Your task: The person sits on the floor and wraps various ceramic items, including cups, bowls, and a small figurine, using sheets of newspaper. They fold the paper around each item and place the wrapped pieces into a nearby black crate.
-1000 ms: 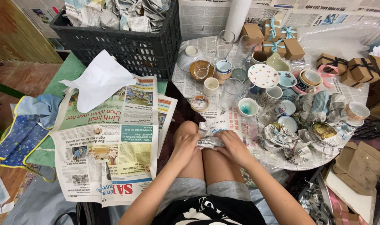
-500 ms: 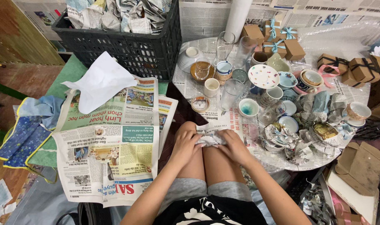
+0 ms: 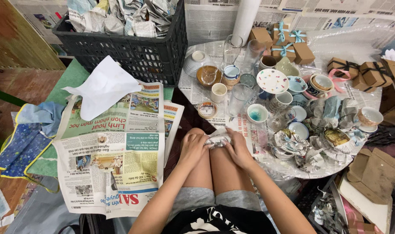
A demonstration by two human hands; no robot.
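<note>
My left hand and my right hand both press around a small bundle wrapped in newspaper, resting on my knees. What is inside the wrap is hidden. Just beyond my hands, a round table covered in newspaper carries several cups, bowls and glasses, including a tall clear glass and a white cup with a teal inside. Several pieces wrapped in paper lie to the right of my right hand.
An open newspaper stack lies on the left with a white tissue sheet on it. A black crate of crumpled newspaper stands behind it. Brown gift boxes with ribbons sit at the back right. A blue cloth lies far left.
My hands have closed in tighter around the newspaper bundle on my knees. Everything else stays where it was.
</note>
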